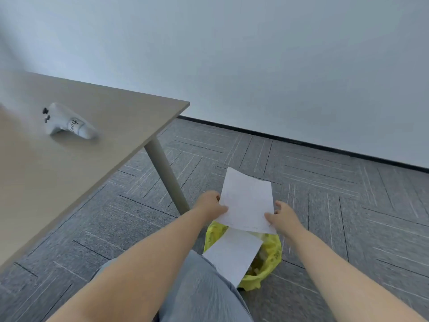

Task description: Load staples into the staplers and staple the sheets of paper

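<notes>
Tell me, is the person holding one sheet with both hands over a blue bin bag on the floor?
Only the colour is wrong: the bin bag is yellow, not blue. In the head view the left hand and right hand hold the sheet over it, on the floor.

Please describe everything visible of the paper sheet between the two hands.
The held sheet is white, thin paper, slightly curved, with faint marks along its near edge. It is in the air above the yellow bin bag. The left hand pinches its left edge; the right hand has its thumb on the near right corner.
</notes>
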Available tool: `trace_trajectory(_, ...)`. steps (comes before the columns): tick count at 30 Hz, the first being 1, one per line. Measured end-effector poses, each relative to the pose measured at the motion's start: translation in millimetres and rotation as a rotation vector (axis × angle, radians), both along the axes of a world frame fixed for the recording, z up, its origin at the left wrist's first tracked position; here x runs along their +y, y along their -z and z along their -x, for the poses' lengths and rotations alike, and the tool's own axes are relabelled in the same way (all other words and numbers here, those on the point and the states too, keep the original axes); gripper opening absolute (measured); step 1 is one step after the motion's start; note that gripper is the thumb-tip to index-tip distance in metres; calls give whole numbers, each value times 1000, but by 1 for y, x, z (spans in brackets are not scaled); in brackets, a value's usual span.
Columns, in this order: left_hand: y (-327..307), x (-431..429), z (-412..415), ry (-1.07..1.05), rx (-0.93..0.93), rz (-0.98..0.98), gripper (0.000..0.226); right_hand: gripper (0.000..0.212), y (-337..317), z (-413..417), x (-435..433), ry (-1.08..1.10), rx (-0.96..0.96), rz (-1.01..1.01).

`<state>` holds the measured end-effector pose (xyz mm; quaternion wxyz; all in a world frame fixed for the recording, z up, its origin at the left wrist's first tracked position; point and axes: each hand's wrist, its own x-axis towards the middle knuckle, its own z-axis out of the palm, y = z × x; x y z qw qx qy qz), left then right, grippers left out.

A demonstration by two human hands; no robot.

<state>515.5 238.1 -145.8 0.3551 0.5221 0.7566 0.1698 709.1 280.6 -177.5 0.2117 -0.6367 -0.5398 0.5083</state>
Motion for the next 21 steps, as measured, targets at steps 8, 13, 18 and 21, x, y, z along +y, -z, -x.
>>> trace_trajectory(8,81,19,-19,133,145,256,37,6,92,-26,8,-65,-228,140)
trace_trajectory(13,113,18,-21,154,137,320,39,11,124,-27,14,-114,-310,152)
trace_trajectory(18,138,14,-17,185,104,454,28,19,153,-25,11,-225,-330,218)
trace_trajectory(21,148,6,-19,287,188,578,56,32,166,-28,5,-342,-429,290)
